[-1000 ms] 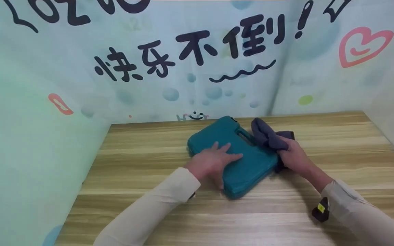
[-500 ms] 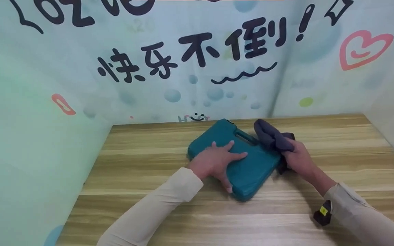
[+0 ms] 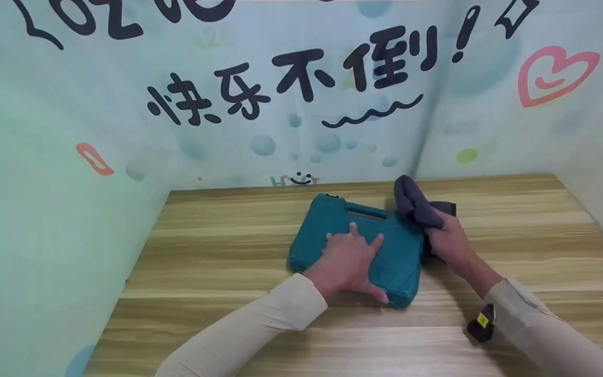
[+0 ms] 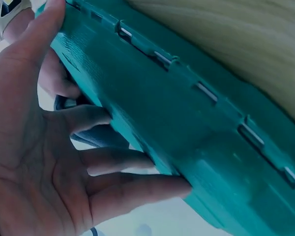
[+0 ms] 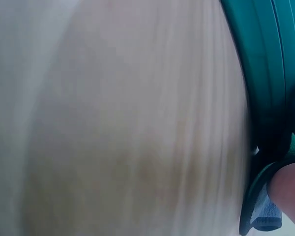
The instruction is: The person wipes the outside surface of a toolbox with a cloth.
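Observation:
A teal plastic carrying case (image 3: pixel 398 256) lies flat on the wooden table, its handle (image 3: pixel 365 206) toward the wall. My left hand (image 3: pixel 346 262) rests on its lid with fingers spread, the thumb at the near edge. In the left wrist view, the hinged side (image 4: pixel 187 73) of the case faces the camera. A dark blue-grey cloth (image 3: pixel 414 204) is bunched in my right hand (image 3: pixel 453 243), which holds it against the case's right side. Part of the cloth hangs down along that side. The right wrist view shows only a fingertip by the cloth's dark-edged fold (image 5: pixel 266 214).
The wood-grain table (image 3: pixel 218 251) extends to both sides of the case. Behind it stands a pale printed backdrop (image 3: pixel 218 146) with dark lettering, and another pale panel (image 3: pixel 34 235) borders the left. A small black device (image 3: pixel 481 323) sits at the right wrist.
The case has turned so its handle side lies more nearly parallel to the wall. My left hand has shifted right with it; the right hand stays at its right side with the cloth.

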### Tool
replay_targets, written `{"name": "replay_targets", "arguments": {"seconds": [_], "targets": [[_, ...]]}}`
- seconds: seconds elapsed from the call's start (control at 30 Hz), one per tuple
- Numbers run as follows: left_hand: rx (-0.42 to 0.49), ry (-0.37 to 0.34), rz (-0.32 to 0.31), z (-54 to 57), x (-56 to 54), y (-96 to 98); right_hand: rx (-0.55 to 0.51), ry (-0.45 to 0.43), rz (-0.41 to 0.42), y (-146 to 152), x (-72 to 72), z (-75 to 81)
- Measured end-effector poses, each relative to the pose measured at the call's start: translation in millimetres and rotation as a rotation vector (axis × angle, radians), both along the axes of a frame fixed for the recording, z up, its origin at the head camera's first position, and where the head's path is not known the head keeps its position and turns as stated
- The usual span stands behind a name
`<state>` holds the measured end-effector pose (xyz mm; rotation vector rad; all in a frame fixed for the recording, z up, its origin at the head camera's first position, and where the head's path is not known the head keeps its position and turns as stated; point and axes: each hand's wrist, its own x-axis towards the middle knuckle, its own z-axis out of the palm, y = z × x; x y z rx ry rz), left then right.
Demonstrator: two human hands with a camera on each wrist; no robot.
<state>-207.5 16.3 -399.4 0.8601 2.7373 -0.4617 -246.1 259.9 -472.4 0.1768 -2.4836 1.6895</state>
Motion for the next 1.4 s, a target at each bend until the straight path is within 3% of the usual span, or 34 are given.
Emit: {"name": "replay_targets", "arguments": {"seconds": [0.37,0.73,0.87,1.1,1.4], "targets": [[0.001,0.031,0.05,1.4,6.7,7.5,0.015,0.077,-0.004,-8,11.8,-1.0],[0.006,0.055,0.08,-2.8,8.1,14.0,0.056,0.052,0.01,-10,23.9,-0.8],[0.032,0.05,0.117,-5.3,3.5,14.8,0.04,0.047,0.019,-17,30.5,-2.1],[0.074,0.061,0.171,-5.9,-9.4,10.9,0.027,0.025,0.118,-26,45.0,-4.5],[0.03,0.014,0.146,2.2,-16.8,3.9,0.031,0.01,0.141,-26,58.4,-2.5]]}}
